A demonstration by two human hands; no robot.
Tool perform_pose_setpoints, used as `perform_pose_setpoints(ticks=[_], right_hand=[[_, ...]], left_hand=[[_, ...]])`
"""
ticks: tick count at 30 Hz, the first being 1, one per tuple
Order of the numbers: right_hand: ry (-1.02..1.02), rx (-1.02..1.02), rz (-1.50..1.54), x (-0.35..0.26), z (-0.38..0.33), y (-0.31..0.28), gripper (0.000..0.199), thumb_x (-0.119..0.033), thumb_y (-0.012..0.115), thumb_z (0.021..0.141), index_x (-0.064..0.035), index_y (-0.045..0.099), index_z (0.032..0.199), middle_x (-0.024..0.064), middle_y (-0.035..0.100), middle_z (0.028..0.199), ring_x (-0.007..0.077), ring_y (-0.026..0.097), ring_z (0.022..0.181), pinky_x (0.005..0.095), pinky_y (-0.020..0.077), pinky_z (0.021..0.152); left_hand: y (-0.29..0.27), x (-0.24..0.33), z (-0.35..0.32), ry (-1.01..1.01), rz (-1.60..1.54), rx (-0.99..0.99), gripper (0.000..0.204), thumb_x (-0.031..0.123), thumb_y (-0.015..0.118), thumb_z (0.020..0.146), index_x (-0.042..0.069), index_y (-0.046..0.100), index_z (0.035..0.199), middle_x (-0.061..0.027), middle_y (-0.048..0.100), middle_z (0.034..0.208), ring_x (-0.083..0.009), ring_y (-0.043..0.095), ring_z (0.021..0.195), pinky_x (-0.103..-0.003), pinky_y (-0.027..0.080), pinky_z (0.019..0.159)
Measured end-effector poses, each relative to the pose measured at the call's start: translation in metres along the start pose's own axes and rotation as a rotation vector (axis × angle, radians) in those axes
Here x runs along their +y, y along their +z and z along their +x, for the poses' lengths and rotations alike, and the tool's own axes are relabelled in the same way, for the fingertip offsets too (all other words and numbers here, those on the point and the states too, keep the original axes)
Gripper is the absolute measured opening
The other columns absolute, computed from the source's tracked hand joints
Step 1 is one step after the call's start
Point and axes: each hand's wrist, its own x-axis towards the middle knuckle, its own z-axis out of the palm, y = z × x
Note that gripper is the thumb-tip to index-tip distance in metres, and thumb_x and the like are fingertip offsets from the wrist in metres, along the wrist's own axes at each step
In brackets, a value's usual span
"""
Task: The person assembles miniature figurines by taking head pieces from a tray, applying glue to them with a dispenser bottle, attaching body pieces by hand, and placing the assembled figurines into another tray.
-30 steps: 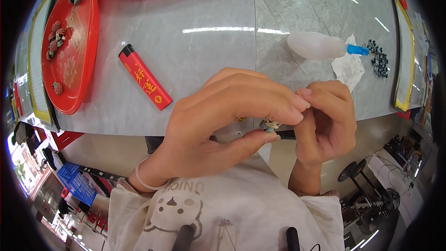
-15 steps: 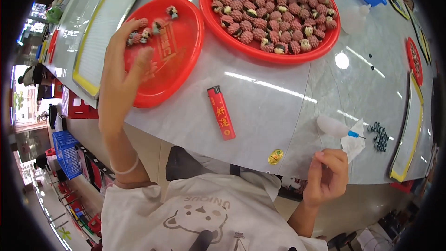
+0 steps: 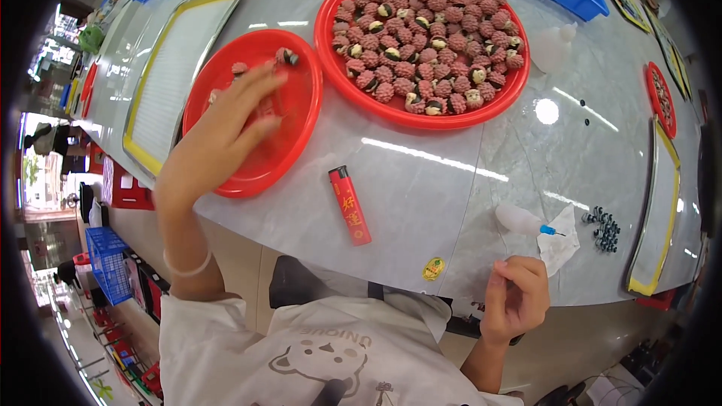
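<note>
Locate the round red tray (image 3: 323, 34) at upper center, heaped with knobbly pink pieces (image 3: 432, 41), several showing cream and black parts. Find the smaller red dish (image 3: 297, 124) just beside it, at left, holding a few similar pieces (image 3: 286, 56) close to the left hand (image 3: 214, 135). Note fingers extended there, thumb apart; cannot confirm contact. Note the right hand (image 3: 517, 304) near white paper (image 3: 560, 252), thumb and index tips drawn together; cannot tell if gripping anything. Identify the whitish squeeze bottle (image 3: 520, 218), blue-nozzled. See yellow characters on the red lighter (image 3: 350, 207) and unreadably small print on the gold sticker (image 3: 433, 268). Note dark beads (image 3: 604, 231) at right.
</note>
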Motion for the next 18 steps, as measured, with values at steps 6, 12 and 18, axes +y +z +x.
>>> perform_pose_setpoints(ticks=[6,12,18], right_hand=[[-0.016,0.067,-0.052,0.004,-0.003,0.001,0.027,0.012,0.056,0.055,0.0008,0.061,0.079,0.0095,0.055,0.068,0.0169,0.049,0.053,0.0236,0.0363,0.045],[-0.015,0.047,-0.05,0.0,-0.002,0.0,0.019,0.013,0.057,0.067,0.0006,0.06,0.081,0.0086,0.054,0.072,0.0122,0.047,0.06,0.0191,0.0333,0.047],[-0.01,0.104,-0.036,0.004,-0.004,-0.003,0.026,0.014,0.057,0.056,0.0001,0.061,0.078,0.0086,0.057,0.068,0.0154,0.05,0.05,0.0226,0.0362,0.042]], left_hand=[[-0.048,0.06,0.031,0.223,0.068,-0.039,0.026,0.015,0.047,0.087,0.0,0.055,0.107,-0.0122,0.058,0.105,-0.024,0.055,0.097,-0.032,0.041,0.085],[0.011,0.07,0.17,0.594,-0.016,-0.013,0.027,0.02,0.056,0.083,0.005,0.051,0.105,-0.0081,0.054,0.104,-0.0204,0.051,0.099,-0.031,0.04,0.085],[0.036,0.061,0.196,0.512,-0.151,-0.111,0.023,0.015,0.066,0.074,0.004,0.049,0.086,-0.007,0.053,0.08,-0.0202,0.052,0.078,-0.033,0.042,0.07]])
